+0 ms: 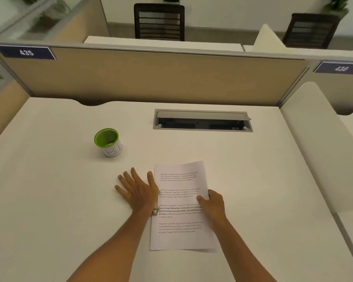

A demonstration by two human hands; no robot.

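A printed stack of paper (179, 208) lies on the white desk (59, 200), with several paragraphs of text facing me. A metal clip (156, 204) runs along its left edge. My left hand (138, 189) lies flat on the desk with fingers spread, its thumb side against the paper's left edge by the clip. My right hand (211, 204) grips the paper's right edge, thumb on top of the sheet. A green-rimmed white cup (108, 142) marked "B1" stands to the upper left, with small pieces inside.
An open grey cable hatch (202, 121) is set into the desk behind the paper. A tan partition (151, 78) labelled 435 closes the far edge. A white side divider (318, 139) stands on the right. Black chairs (159, 21) stand beyond the partition.
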